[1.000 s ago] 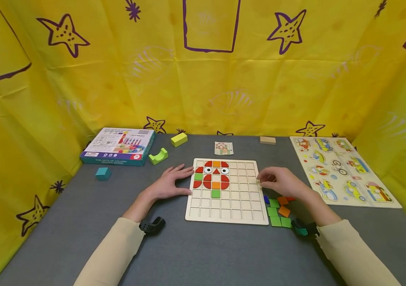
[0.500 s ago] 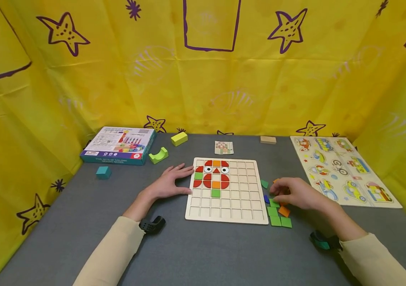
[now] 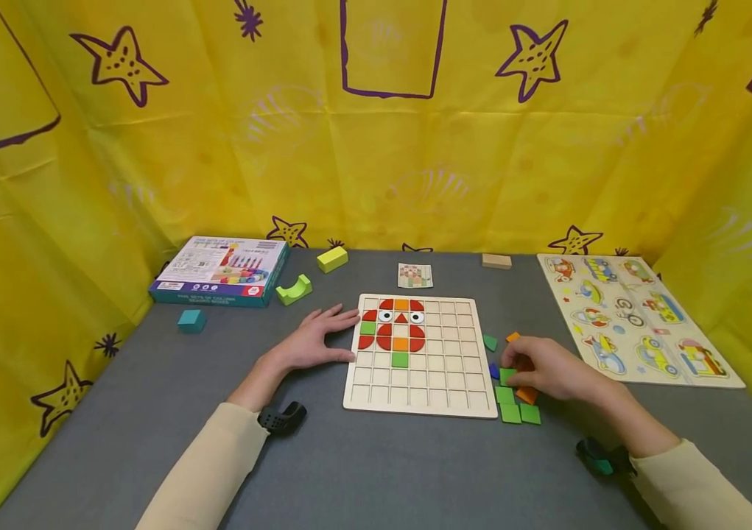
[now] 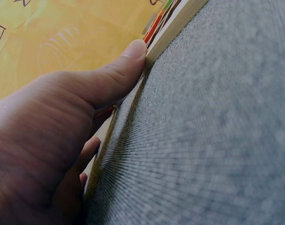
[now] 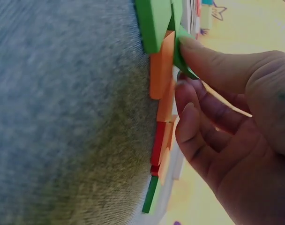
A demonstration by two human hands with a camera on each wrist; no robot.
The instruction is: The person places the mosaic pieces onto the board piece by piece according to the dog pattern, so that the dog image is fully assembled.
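A pale wooden grid board (image 3: 448, 383) lies mid-table, with red, orange and green tiles and two eye tiles set in its upper left. At the board's left edge rests my left hand (image 3: 312, 340), its thumb (image 4: 135, 49) along the side in the left wrist view and the fingers extended. Right of the board, my right hand (image 3: 544, 368) is over the loose tiles. It pinches a green square tile (image 5: 184, 58) between thumb and fingertips, tilted in the right wrist view. Beneath lie several green tiles (image 3: 510, 412), orange tiles (image 3: 526, 395) and a blue tile (image 3: 494, 370).
Behind the board lies a small pattern card (image 3: 415, 275). A picture puzzle board (image 3: 637, 324) lies at the right. At the left are a toy box (image 3: 219, 270), a teal cube (image 3: 191, 321), a green arch block (image 3: 293, 290) and a yellow block (image 3: 332, 258). A wooden block (image 3: 496, 260) sits behind.
My right hand has moved from the board's right edge down and right to the loose tiles, and now pinches a green tile. A darker green tile shows beside the board. My left hand stays put.
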